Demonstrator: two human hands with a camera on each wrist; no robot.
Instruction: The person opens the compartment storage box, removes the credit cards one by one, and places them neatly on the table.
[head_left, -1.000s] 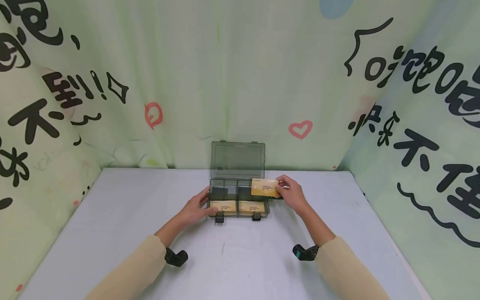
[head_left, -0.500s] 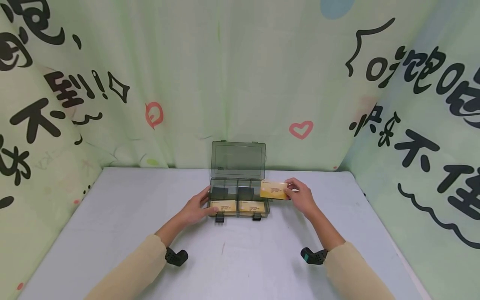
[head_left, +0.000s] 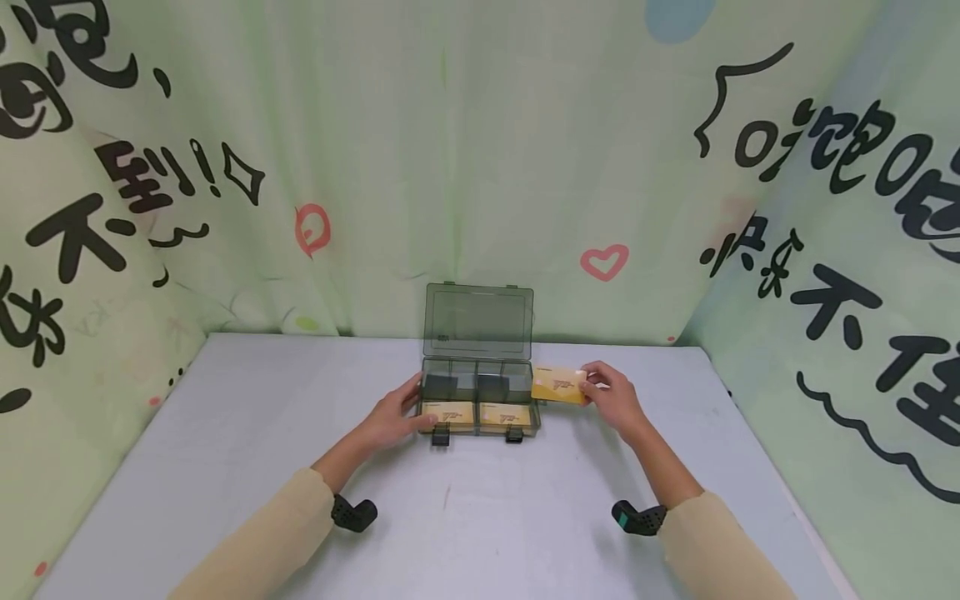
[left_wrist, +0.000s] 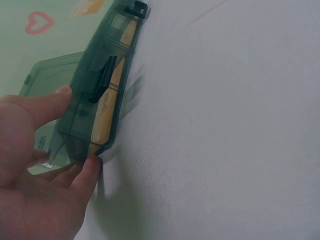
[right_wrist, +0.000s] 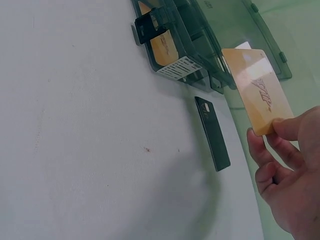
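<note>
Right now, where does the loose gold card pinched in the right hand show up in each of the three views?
Head: the gold card sits right of centre, just past the organizer box's right end, pinched by the right hand.
Left wrist: a gold shape at the top edge may be it; I cannot tell.
Right wrist: the card is at upper right, above the fingers.
Shared landmark: the smoky organizer box.

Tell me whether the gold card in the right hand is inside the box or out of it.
Out. The right hand pinches the gold card in the air beside the box, past its right wall; two more cards lie in the front compartments.
</note>
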